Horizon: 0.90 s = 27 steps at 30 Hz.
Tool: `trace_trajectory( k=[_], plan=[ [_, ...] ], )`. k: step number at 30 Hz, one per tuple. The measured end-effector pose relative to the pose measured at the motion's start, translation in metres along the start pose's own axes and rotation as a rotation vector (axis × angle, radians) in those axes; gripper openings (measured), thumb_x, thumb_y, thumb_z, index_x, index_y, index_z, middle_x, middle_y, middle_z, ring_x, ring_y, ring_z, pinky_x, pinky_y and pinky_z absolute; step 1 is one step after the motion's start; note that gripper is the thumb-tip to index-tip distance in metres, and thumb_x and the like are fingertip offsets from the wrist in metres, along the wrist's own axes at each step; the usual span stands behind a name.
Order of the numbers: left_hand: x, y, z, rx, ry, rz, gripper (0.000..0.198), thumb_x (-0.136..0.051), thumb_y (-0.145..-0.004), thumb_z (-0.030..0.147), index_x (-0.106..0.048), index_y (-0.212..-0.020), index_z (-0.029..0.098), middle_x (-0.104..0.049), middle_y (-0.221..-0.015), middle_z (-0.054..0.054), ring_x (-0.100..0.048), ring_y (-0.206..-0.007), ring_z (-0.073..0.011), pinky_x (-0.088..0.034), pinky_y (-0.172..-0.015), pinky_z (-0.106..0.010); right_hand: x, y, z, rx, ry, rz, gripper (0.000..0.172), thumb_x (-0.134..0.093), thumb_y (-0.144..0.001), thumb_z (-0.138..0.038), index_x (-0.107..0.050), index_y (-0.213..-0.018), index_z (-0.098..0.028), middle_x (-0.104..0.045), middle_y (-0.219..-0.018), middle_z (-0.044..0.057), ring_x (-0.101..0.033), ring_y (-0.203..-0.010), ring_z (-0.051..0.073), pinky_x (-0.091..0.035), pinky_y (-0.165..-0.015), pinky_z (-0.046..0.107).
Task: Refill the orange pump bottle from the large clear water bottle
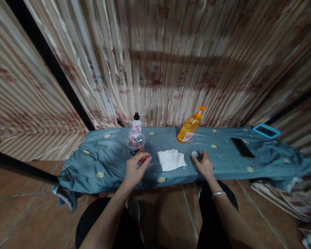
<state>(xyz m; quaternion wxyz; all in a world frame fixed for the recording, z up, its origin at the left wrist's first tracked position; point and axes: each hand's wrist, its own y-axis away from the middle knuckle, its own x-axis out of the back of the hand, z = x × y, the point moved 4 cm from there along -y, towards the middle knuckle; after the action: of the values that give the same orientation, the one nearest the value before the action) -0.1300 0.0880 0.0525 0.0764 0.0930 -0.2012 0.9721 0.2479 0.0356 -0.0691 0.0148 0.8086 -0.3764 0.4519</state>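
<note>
My left hand [138, 169] hovers just in front of a clear plastic cup [135, 140] with dark and orange print. Its fingers are loosely curled, a gap shows before the thumb, and I see nothing in it. On the right, my right hand [204, 166] rests by a small round whitish cap [194, 154]. The thumb is at the cap's near edge and the other fingers are spread away from it. Between the hands lies a folded white cloth [171, 160]. Behind it stands an orange pump bottle [189, 128], apart from both hands.
A clear bottle with a black cap [136, 117] stands behind the cup. Farther right lie a black phone [242, 148] and a blue-framed object [266, 130]. Everything sits on a narrow bench with a blue-green cloth [103, 180], backed by a curtain [155, 69]. Dark posts flank it.
</note>
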Motion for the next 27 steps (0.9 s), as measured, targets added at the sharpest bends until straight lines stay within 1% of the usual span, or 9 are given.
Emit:
trace_trajectory(
  k=[3,6,8,10,12,15,18,23,27],
  plan=[
    [0.024,-0.003,0.008,0.023,0.058,0.132,0.023,-0.070,-0.079,0.040,-0.071,-0.077,0.018,-0.068,-0.059,0.002,-0.062,-0.048,-0.0113,-0.052,-0.051,-0.022,-0.006,0.008,0.003,0.031,-0.012,0.016,0.041,-0.065,-0.094,-0.040,-0.059,-0.130,-0.020,-0.061,-0.132,0.009,-0.064,-0.112,0.024,-0.054,-0.093,0.048],
    [0.053,-0.005,0.007,0.023,0.077,0.299,0.029,-0.072,-0.077,0.045,-0.069,-0.078,0.017,-0.063,-0.053,0.003,-0.060,-0.047,-0.0110,-0.053,-0.052,-0.023,-0.005,0.012,0.000,0.067,-0.034,0.045,0.041,-0.065,-0.094,-0.040,-0.058,-0.130,-0.020,-0.060,-0.133,0.010,-0.063,-0.113,0.025,-0.053,-0.094,0.049],
    [0.069,-0.006,-0.002,0.036,0.089,0.403,0.032,-0.073,-0.075,0.048,-0.067,-0.078,0.017,-0.061,-0.053,0.004,-0.059,-0.047,-0.0104,-0.052,-0.051,-0.022,-0.001,0.017,-0.006,0.089,-0.052,0.071,0.043,-0.065,-0.094,-0.040,-0.058,-0.130,-0.020,-0.060,-0.133,0.010,-0.063,-0.114,0.025,-0.053,-0.094,0.050],
    [0.078,-0.007,-0.016,0.063,0.081,0.454,0.036,-0.074,-0.073,0.051,-0.067,-0.083,0.017,-0.064,-0.059,0.003,-0.061,-0.051,-0.0110,-0.053,-0.053,-0.023,0.005,0.023,-0.017,0.124,-0.076,0.101,0.045,-0.065,-0.093,-0.041,-0.057,-0.133,-0.020,-0.058,-0.137,0.010,-0.061,-0.117,0.027,-0.052,-0.096,0.052],
    [0.079,-0.008,-0.031,0.072,0.070,0.472,0.044,-0.077,-0.071,0.051,-0.067,-0.096,0.016,-0.071,-0.076,-0.002,-0.069,-0.070,-0.0150,-0.059,-0.067,-0.027,0.009,0.029,-0.037,0.181,-0.109,0.122,0.049,-0.065,-0.093,-0.041,-0.054,-0.137,-0.021,-0.053,-0.143,0.011,-0.057,-0.124,0.029,-0.048,-0.101,0.056],
    [0.072,-0.009,-0.047,0.073,0.021,0.459,0.060,-0.078,-0.072,0.050,-0.059,-0.121,0.020,-0.070,-0.116,-0.011,-0.069,-0.109,-0.0232,-0.058,-0.093,-0.039,0.003,0.032,-0.084,0.301,-0.181,0.075,0.051,-0.065,-0.093,-0.041,-0.052,-0.139,-0.022,-0.050,-0.147,0.011,-0.053,-0.129,0.031,-0.045,-0.104,0.057],
    [0.065,-0.009,-0.052,0.055,-0.002,0.465,0.072,-0.078,-0.074,0.050,-0.050,-0.134,0.024,-0.059,-0.137,-0.014,-0.058,-0.130,-0.0283,-0.051,-0.108,-0.047,-0.018,0.017,-0.146,0.426,-0.272,-0.027,0.050,-0.065,-0.093,-0.041,-0.053,-0.138,-0.022,-0.052,-0.145,0.011,-0.055,-0.127,0.030,-0.047,-0.103,0.056],
    [0.058,-0.007,-0.049,0.048,-0.043,0.435,0.083,-0.073,-0.079,0.052,-0.034,-0.147,0.025,-0.041,-0.155,-0.017,-0.039,-0.148,-0.0315,-0.038,-0.119,-0.052,-0.067,-0.031,-0.255,0.566,-0.405,-0.223,0.048,-0.065,-0.093,-0.041,-0.055,-0.136,-0.021,-0.054,-0.142,0.011,-0.058,-0.123,0.029,-0.049,-0.100,0.054],
    [0.051,-0.007,-0.052,0.055,-0.061,0.376,0.099,-0.076,-0.075,0.054,-0.024,-0.153,0.022,-0.033,-0.161,-0.019,-0.031,-0.152,-0.0328,-0.029,-0.124,-0.054,-0.103,-0.055,-0.316,0.617,-0.474,-0.374,0.047,-0.065,-0.093,-0.041,-0.056,-0.135,-0.021,-0.054,-0.143,0.011,-0.057,-0.124,0.029,-0.047,-0.102,0.055]
  ],
)
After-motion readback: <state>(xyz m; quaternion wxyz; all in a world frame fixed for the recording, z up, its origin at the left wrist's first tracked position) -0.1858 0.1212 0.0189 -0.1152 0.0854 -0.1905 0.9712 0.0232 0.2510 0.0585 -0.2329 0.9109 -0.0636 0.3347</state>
